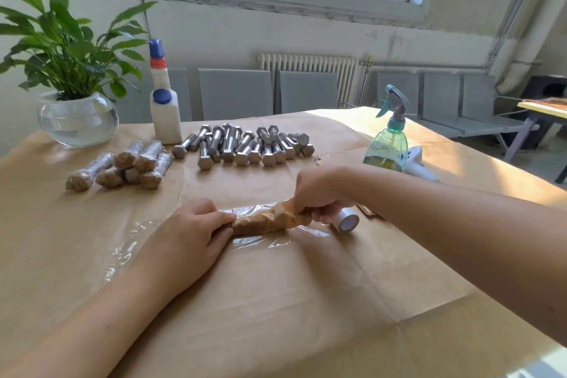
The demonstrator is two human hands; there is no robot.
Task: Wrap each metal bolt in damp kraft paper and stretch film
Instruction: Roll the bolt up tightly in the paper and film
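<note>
On table centre: both hands (pixel 196 224) (pixel 322 193), fingers pinching one paper-wrapped bolt (pixel 264 222); seven wrapped bundles (pixel 122 164) behind.

Silver-grey bolts (pixel 245 146) lie on tan kraft paper (pixel 276 285). The spray bottle (pixel 387 144) is translucent green with a teal trigger; the white bottle (pixel 165 115) has a blue cap; the plant (pixel 61 40) is green.
</note>
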